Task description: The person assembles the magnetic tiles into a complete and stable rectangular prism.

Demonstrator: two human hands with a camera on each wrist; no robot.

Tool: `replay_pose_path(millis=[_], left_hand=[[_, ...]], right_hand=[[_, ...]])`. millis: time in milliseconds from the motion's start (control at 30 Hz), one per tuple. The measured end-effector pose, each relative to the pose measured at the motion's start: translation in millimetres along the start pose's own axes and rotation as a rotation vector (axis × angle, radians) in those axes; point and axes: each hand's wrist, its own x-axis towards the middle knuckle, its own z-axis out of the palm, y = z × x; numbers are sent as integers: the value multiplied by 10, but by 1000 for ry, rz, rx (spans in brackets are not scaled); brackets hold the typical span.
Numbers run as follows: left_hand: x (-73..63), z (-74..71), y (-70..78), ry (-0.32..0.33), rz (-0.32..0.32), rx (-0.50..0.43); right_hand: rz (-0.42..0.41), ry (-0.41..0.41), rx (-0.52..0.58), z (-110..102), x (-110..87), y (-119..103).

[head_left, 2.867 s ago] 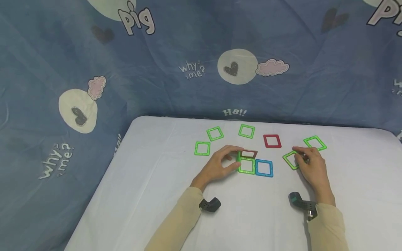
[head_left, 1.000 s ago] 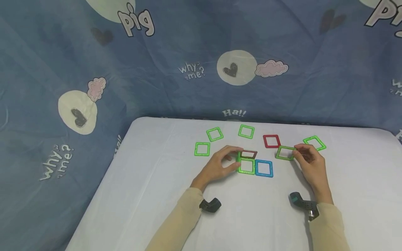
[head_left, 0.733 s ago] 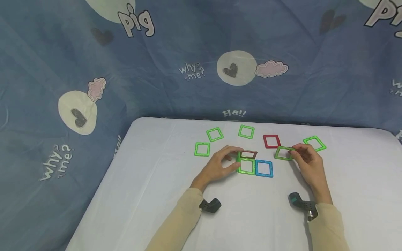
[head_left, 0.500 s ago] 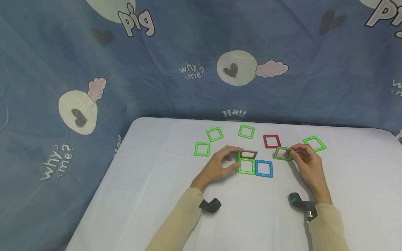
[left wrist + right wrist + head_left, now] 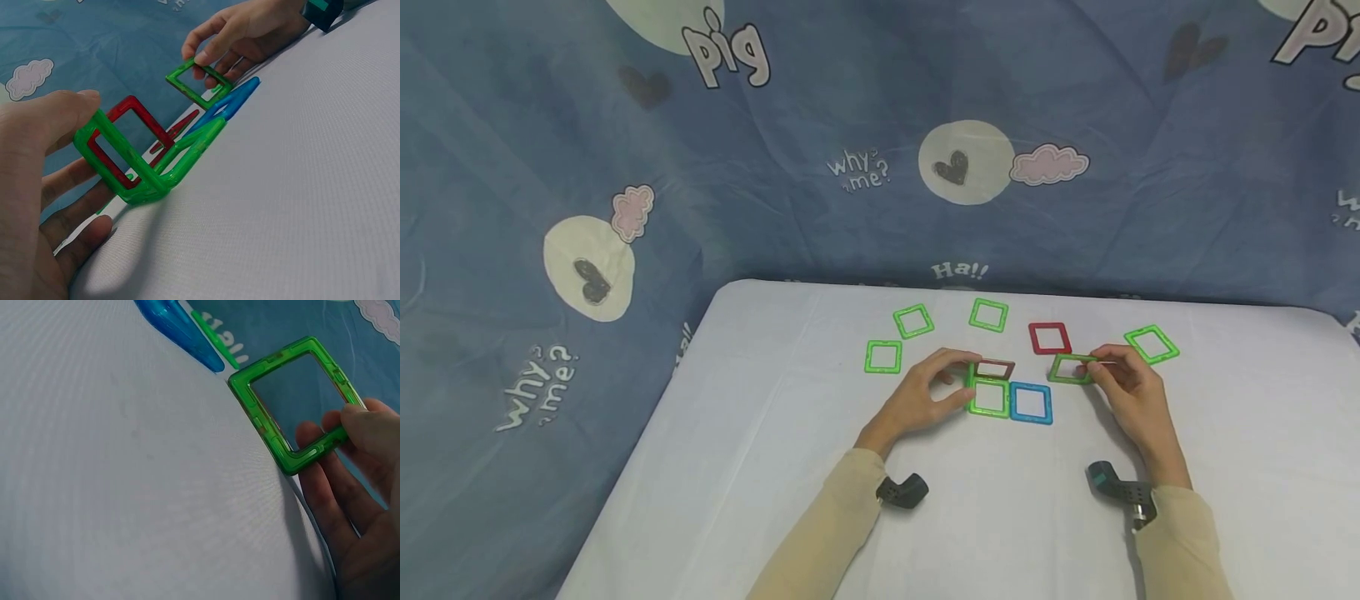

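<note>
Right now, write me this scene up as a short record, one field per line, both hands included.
Left hand: holds the standing green tile
Right hand: pinches a tilted green tile
Build: flat green tile, standing green tile at its left edge, standing red tile at its far edge
Blue tile: flat, against the flat green tile's right edge
Loose: red tile, four green tiles
Surface: white table
Backdrop: blue printed cloth

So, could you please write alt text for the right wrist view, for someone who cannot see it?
The right hand pinches a green square frame between thumb and fingers. White tabletop fills the left; at the top, a blue piece, partly cut off, and a thin green one show against a printed blue cloth.
</note>
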Motion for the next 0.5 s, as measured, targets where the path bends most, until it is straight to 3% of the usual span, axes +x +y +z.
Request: replay_pose_path(millis=[300, 500], left_hand=[[-2, 4, -2, -2, 3, -2], [1, 5, -8, -1, 3, 1]], right_hand=[[28, -7, -59, 13, 30, 283], [5, -7, -21, 22, 44, 325]])
